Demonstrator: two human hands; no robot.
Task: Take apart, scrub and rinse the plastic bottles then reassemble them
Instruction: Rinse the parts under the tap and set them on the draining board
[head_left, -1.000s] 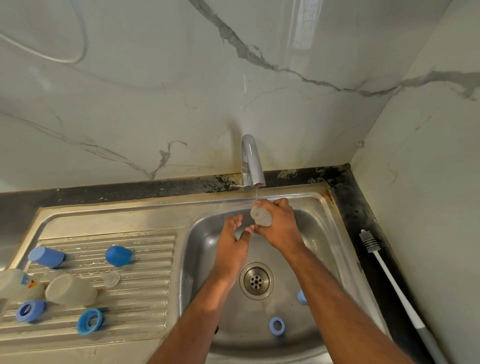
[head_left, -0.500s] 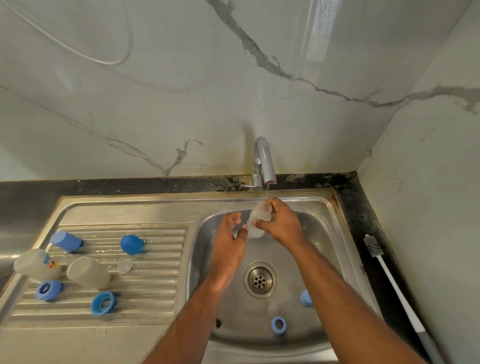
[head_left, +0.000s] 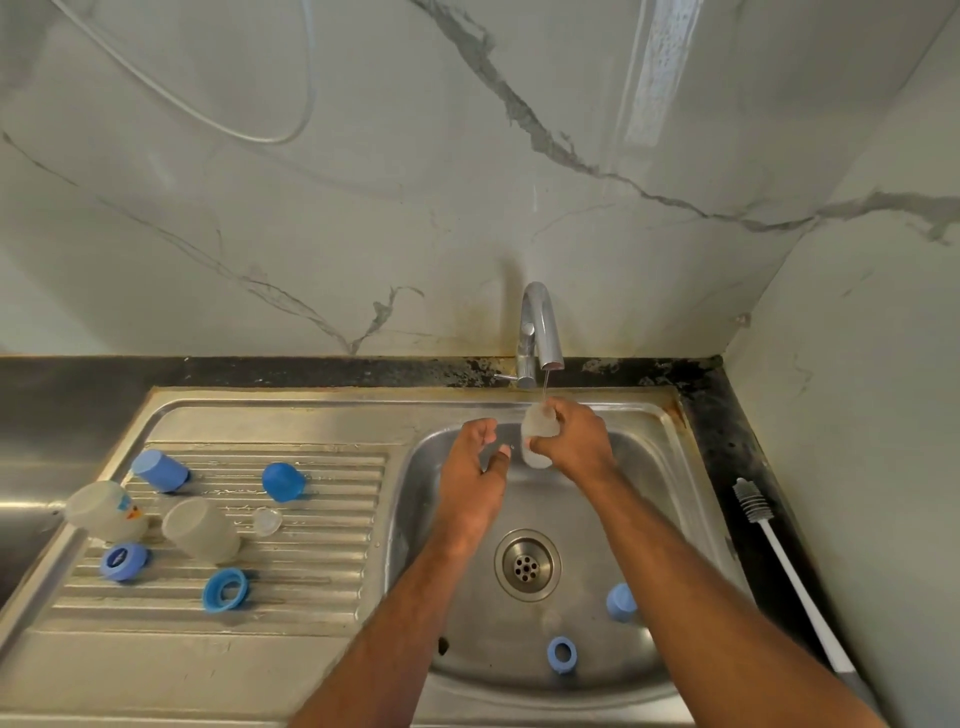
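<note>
Under the tap (head_left: 540, 327), at the far side of the sink (head_left: 670, 499), the right hand (head_left: 574, 441) grips a small translucent bottle body (head_left: 537, 434), fingers curled round it, while a thin stream of water falls onto its top. Just to its left the left hand (head_left: 475, 470) is released, fingers loosely spread and holding nothing, not touching the bottle.

The step in hand looks like the rinse. To do it well, the person would probably tilt the mouth into the stream, let the body fill, swirl, tip it out, and turn it so the outside is washed too; the free hand could steady the wet plastic, which is likely slippery.

Counted, the draining board (head_left: 322, 587) on the left carries two more clear bottle bodies, one printed (head_left: 104, 512) and one plain (head_left: 200, 530), both on their sides, two blue caps (head_left: 160, 470) (head_left: 283, 481), two blue rings (head_left: 123, 561) (head_left: 225, 588) and one small clear teat-like piece (head_left: 267, 521). Near the drain (head_left: 527, 565) lie one blue ring (head_left: 561, 653) and one blue cap-like piece (head_left: 621, 601), partly behind the right forearm. One bottle brush (head_left: 779, 556) rests on the dark counter at the right.
</note>
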